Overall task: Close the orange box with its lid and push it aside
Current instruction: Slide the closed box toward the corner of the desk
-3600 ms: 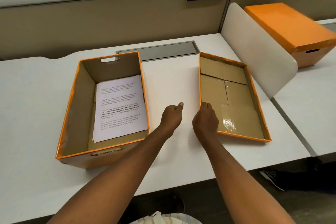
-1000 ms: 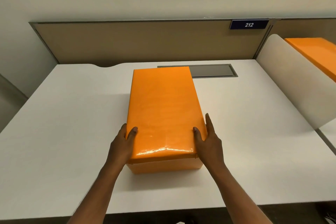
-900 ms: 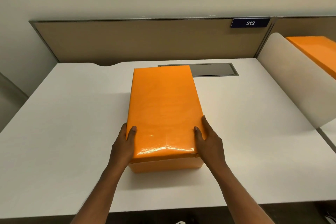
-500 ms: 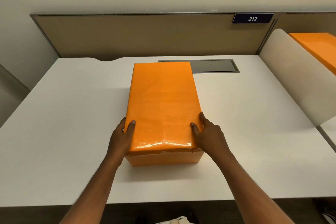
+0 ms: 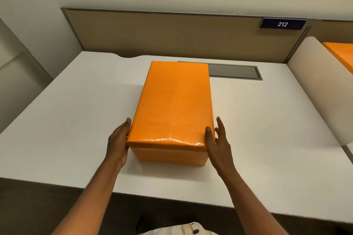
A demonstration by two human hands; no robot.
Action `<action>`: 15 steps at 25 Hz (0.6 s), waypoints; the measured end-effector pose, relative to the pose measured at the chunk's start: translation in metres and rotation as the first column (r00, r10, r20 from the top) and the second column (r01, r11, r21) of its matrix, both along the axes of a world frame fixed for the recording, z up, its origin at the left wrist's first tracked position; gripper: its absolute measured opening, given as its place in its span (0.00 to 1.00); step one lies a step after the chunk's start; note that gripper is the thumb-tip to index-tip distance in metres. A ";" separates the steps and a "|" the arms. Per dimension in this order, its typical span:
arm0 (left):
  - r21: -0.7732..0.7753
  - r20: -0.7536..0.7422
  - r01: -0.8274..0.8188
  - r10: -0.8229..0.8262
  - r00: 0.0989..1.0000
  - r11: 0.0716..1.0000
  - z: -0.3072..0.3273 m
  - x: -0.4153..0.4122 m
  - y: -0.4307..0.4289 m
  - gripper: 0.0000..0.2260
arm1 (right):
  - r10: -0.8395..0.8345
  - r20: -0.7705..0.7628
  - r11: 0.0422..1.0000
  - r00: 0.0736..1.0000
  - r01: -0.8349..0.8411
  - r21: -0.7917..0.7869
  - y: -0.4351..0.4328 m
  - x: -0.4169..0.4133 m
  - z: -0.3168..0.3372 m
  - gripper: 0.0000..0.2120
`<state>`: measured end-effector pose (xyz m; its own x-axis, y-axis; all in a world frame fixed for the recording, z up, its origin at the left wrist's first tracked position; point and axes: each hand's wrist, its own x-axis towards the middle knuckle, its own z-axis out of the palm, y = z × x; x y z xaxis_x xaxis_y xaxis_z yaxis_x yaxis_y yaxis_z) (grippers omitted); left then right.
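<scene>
The orange box (image 5: 170,155) stands on the white desk (image 5: 267,120) with its glossy orange lid (image 5: 175,101) seated squarely on top; the contents are hidden. My left hand (image 5: 117,143) lies flat against the box's left side at the near corner. My right hand (image 5: 217,143) is at the near right corner. Its thumb rests on the lid's edge, while its fingers are spread and stand slightly off the side.
A grey cable hatch (image 5: 235,71) is set into the desk behind the box, partly covered by its far end. A beige back panel (image 5: 172,34) carries a sign reading 212 (image 5: 282,24). A white divider (image 5: 321,91) stands at right, with another orange box (image 5: 342,51) beyond it.
The lid, once lying open-side-up beside the open box, now covers it. In the last half second my right fingers have opened away from the box's side.
</scene>
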<state>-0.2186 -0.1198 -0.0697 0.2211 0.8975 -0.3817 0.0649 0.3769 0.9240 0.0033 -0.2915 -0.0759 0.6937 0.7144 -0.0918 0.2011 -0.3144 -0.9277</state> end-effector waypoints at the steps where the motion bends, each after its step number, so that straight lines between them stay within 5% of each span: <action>1: 0.025 0.021 -0.029 0.029 0.999 0.999 -0.008 -0.004 -0.008 0.24 | 0.003 -0.002 0.998 1.000 -0.003 0.060 -0.007 -0.002 -0.006 0.36; 5: 0.018 0.162 -0.005 0.002 0.987 1.000 -0.025 -0.006 -0.033 0.21 | 0.216 0.104 0.966 0.971 -0.228 0.124 -0.030 -0.006 -0.029 0.50; 8: -0.032 0.217 0.016 -0.009 0.976 0.999 -0.027 -0.001 -0.041 0.20 | 0.227 0.054 0.971 0.972 -0.230 0.068 -0.030 0.002 -0.039 0.62; 15: -0.080 0.245 0.027 -0.006 0.969 0.996 -0.029 0.005 -0.042 0.31 | 0.180 0.068 0.983 0.981 -0.181 0.017 -0.017 -0.001 -0.045 0.59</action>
